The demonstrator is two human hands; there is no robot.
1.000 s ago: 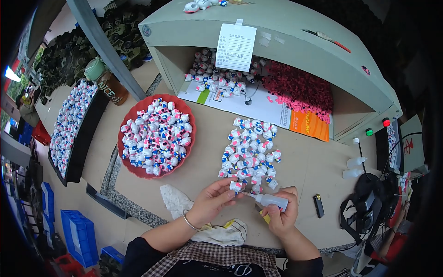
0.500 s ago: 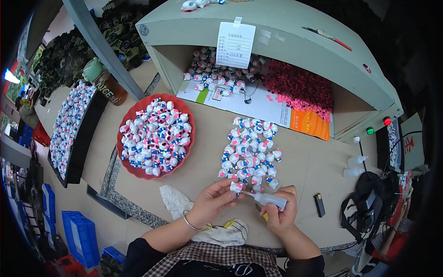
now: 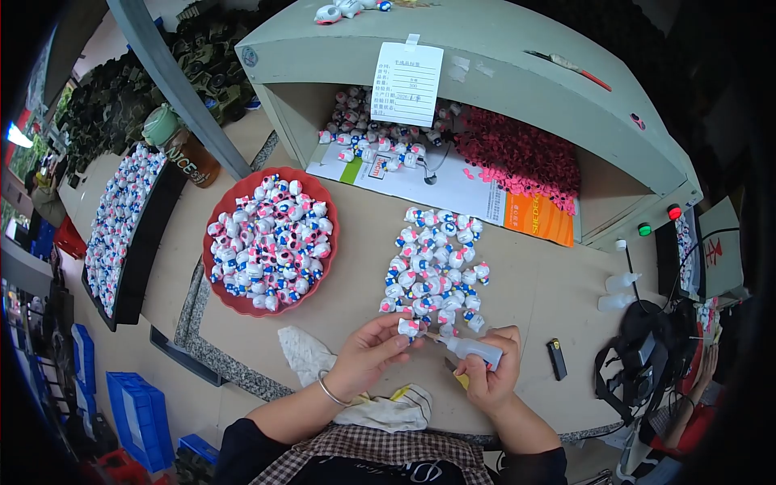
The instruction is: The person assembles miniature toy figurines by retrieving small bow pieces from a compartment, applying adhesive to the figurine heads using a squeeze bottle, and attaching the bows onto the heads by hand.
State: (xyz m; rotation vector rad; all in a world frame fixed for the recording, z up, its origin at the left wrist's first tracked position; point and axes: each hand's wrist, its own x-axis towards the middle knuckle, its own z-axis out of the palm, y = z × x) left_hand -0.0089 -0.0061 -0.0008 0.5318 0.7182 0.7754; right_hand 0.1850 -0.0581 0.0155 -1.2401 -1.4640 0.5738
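The left hand [image 3: 365, 356] pinches a small white figurine [image 3: 408, 327] between closed fingers, above the tabletop [image 3: 360, 267]; the right hand [image 3: 493, 374] curls its fingers around a squeeze bottle [image 3: 475, 351], nozzle toward the figurine, contact too small to confirm, a yellow object [image 3: 462, 378] partly hidden below

Evenly lit tabletop [image 3: 356, 267], dark fisheye edges

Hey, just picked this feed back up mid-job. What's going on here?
A person's left hand holds a small white, pink and blue figurine. The right hand points a translucent plastic squeeze bottle at it; whether the tip touches is too small to tell. Similar loose figurines lie on the beige tabletop, beside a red scalloped bowl full of more.
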